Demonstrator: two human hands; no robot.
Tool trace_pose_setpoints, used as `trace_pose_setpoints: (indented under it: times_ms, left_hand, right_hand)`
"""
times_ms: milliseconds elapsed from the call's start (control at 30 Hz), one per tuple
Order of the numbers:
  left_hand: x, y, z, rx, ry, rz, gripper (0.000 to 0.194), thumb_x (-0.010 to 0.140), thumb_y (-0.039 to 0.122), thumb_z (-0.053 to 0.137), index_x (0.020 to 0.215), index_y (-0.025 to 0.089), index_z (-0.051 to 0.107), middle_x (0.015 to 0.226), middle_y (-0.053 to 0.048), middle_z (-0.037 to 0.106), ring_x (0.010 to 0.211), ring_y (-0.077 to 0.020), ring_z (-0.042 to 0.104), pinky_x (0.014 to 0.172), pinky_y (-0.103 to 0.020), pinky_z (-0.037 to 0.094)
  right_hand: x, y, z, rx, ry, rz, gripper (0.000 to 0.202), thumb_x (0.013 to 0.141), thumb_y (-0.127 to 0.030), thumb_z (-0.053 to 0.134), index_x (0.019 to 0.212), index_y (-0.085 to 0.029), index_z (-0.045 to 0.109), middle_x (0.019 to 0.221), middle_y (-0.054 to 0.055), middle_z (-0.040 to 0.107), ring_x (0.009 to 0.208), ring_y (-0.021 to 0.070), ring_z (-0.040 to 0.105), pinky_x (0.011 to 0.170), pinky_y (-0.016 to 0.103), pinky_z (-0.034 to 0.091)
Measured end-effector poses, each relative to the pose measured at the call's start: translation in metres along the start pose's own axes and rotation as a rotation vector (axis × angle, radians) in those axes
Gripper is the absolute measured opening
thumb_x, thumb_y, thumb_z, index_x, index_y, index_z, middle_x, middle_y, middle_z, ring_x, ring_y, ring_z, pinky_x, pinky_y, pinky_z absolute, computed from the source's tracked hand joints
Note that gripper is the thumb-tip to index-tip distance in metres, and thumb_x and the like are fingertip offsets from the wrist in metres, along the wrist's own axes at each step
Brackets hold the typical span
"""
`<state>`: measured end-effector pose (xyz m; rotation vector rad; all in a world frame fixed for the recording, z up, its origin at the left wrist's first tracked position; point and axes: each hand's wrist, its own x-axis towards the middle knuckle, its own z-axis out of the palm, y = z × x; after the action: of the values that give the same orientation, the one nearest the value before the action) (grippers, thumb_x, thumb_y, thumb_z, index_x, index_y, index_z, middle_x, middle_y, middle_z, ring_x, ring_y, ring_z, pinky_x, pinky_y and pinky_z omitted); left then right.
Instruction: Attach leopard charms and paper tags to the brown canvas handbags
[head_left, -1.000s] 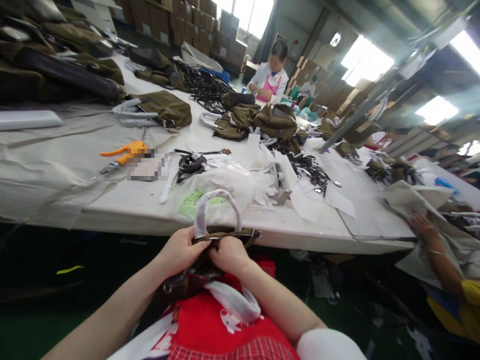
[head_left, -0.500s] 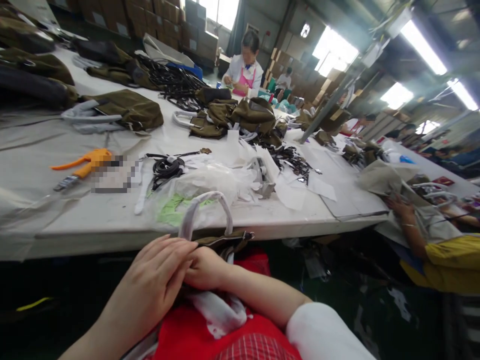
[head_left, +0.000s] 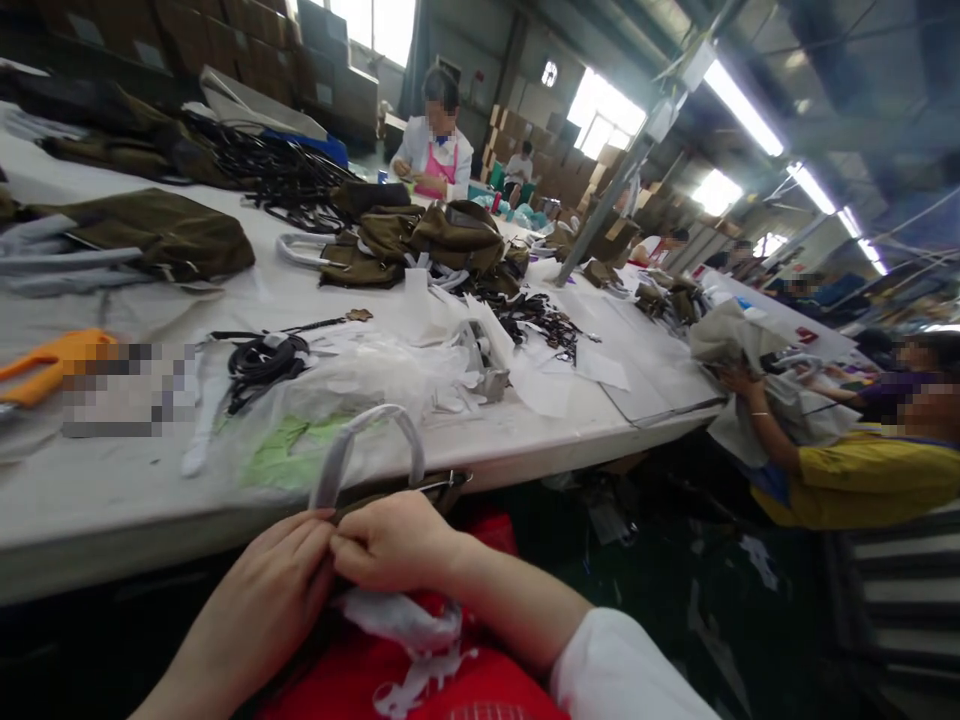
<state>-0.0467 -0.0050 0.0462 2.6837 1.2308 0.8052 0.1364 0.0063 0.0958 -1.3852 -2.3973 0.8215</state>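
Olive bag (head_left: pixel 420 487), wrapped handle (head_left: pixel 352 440) upright, seemingly lap-held

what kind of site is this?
Likely a bag-making workshop. Olive-green fabric bags lie heaped on a long white worktable, stacked cardboard cartons line the back, and both hands work an olive bag's wrapped handle.

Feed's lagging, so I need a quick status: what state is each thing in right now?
Left hand: closed on the bag's top edge.
Right hand: pinching the same edge.
Olive bag: on the lap, wrapped handle standing upright.
Plastic bag: crumpled on the table.
Black straps: coiled.
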Motion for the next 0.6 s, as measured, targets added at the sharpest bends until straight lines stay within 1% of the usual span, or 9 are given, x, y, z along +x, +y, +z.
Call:
trace_pose_setpoints:
  times_ms: [33,100,167,233,300,400,433,500,600]
  left_hand:
    - [0.001,-0.001,0.0,0.012,-0.007,-0.027,0.043,0.097,0.038,0.033,0.082,0.021,0.069,0.088,-0.008,0.075,0.087,-0.0245,0.07,0.086,-0.037,0.056]
    - [0.0,-0.003,0.002,0.033,0.001,-0.091,0.045,0.098,0.037,0.032,0.08,0.02,0.069,0.088,-0.009,0.075,0.086,-0.0244,0.071,0.086,-0.037,0.056]
    - [-0.003,-0.006,0.006,0.038,0.036,-0.132,0.046,0.098,0.04,0.032,0.085,0.019,0.07,0.092,-0.01,0.076,0.089,-0.025,0.071,0.087,-0.037,0.056]
    - [-0.008,-0.007,0.009,0.005,0.071,-0.154,0.047,0.098,0.043,0.033,0.092,0.018,0.071,0.098,-0.01,0.076,0.092,-0.0251,0.071,0.089,-0.037,0.056]
    - [-0.013,-0.007,0.012,-0.054,0.103,-0.184,0.045,0.097,0.045,0.035,0.098,0.018,0.072,0.103,-0.009,0.075,0.094,-0.0242,0.071,0.091,-0.036,0.055]
    - [-0.016,-0.004,0.013,-0.138,0.115,-0.224,0.041,0.096,0.046,0.04,0.099,0.021,0.072,0.105,-0.006,0.075,0.096,-0.0223,0.071,0.093,-0.032,0.054]
    - [-0.016,-0.002,0.013,-0.155,0.117,-0.229,0.039,0.096,0.046,0.041,0.099,0.022,0.072,0.104,-0.005,0.076,0.095,-0.0217,0.071,0.092,-0.031,0.055]
    - [-0.014,0.001,0.01,-0.171,0.122,-0.232,0.039,0.095,0.046,0.042,0.097,0.023,0.073,0.102,-0.004,0.076,0.094,-0.0211,0.071,0.091,-0.03,0.055]
    - [-0.012,0.004,0.006,-0.17,0.138,-0.236,0.04,0.095,0.047,0.042,0.095,0.022,0.074,0.1,-0.004,0.076,0.093,-0.0209,0.072,0.09,-0.029,0.056]
  right_hand:
    - [-0.001,0.005,-0.004,-0.054,0.029,0.015,0.032,0.09,-0.037,0.052,0.066,-0.02,0.063,0.067,-0.001,0.066,0.062,0.0127,0.055,0.057,0.023,0.033]
    - [-0.004,0.024,-0.013,-0.111,0.153,0.104,0.038,0.094,-0.042,0.047,0.068,-0.02,0.063,0.069,0.0,0.067,0.064,0.0124,0.055,0.06,0.023,0.034]
    - [-0.005,0.056,-0.025,-0.16,0.302,0.257,0.039,0.097,-0.042,0.042,0.072,-0.02,0.064,0.071,0.001,0.067,0.067,0.0128,0.057,0.064,0.023,0.035]
    - [-0.003,0.094,-0.039,-0.214,0.39,0.428,0.035,0.098,-0.039,0.041,0.083,-0.02,0.066,0.077,0.002,0.068,0.073,0.0139,0.06,0.068,0.023,0.038]
    - [0.0,0.132,-0.052,-0.275,0.37,0.563,0.029,0.098,-0.036,0.043,0.1,-0.02,0.067,0.093,0.004,0.07,0.084,0.015,0.063,0.074,0.023,0.041]
    - [0.009,0.175,-0.065,-0.411,0.243,0.648,0.031,0.097,-0.027,0.044,0.121,-0.022,0.063,0.12,0.008,0.063,0.102,0.0164,0.061,0.085,0.024,0.043]
    - [0.012,0.184,-0.068,-0.445,0.207,0.655,0.033,0.096,-0.023,0.043,0.123,-0.023,0.063,0.124,0.009,0.06,0.105,0.0168,0.061,0.087,0.024,0.043]
    - [0.018,0.196,-0.072,-0.472,0.152,0.654,0.037,0.094,-0.016,0.041,0.122,-0.023,0.065,0.124,0.009,0.06,0.106,0.0178,0.061,0.088,0.025,0.043]
    - [0.026,0.203,-0.075,-0.493,0.09,0.639,0.038,0.091,-0.012,0.043,0.116,-0.022,0.069,0.119,0.011,0.063,0.104,0.0197,0.063,0.087,0.026,0.044]
